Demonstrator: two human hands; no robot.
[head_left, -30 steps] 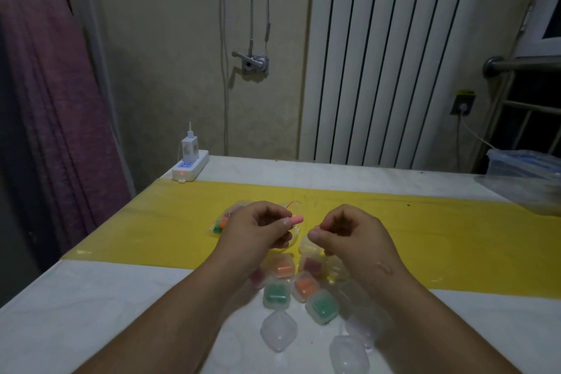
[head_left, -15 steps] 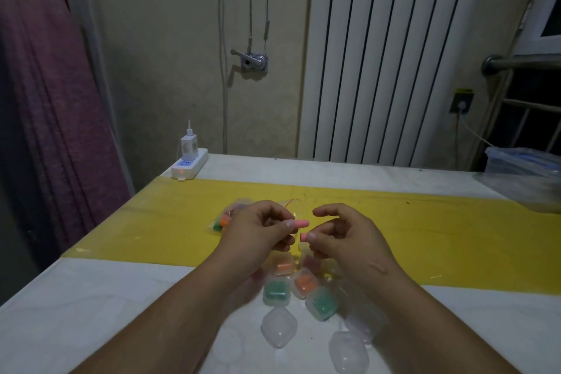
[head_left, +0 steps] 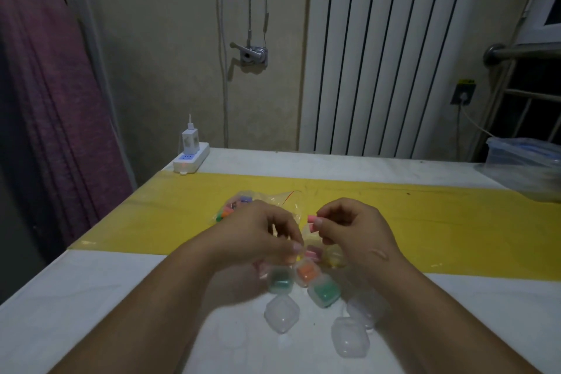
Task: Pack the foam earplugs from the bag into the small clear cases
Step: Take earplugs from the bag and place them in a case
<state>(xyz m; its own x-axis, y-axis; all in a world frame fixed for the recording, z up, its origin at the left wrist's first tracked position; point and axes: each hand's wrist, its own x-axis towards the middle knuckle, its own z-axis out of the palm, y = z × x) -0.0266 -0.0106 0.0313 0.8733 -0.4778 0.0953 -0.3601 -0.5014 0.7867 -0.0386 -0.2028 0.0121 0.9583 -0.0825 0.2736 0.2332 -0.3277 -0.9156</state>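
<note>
The right hand pinches a pink earplug between thumb and forefinger and holds it up above the middle of the table. Its other fingers are curled in. The left hand is just beside it but apart from it. Its fingers are bent down, with the tips close over a case with pink inside. The fingertips are blurred, so I cannot tell whether they hold anything or touch the case.

The bag lies behind the left hand on the yellow strip that runs across the table from the left edge to the right. It is clear, with mixed-colour earplugs at its left end.

Under and in front of the hands, towards the near edge, the filled cases sit close together. Two have green inside, one has orange and one looks yellow. Nearer the near edge lie three empty cases, all closed.

A white power strip with a charger plugged into it sits at the far left corner. A clear plastic box stands at the far right edge. A white radiator is on the wall behind the table, and a purple curtain hangs at the left.
</note>
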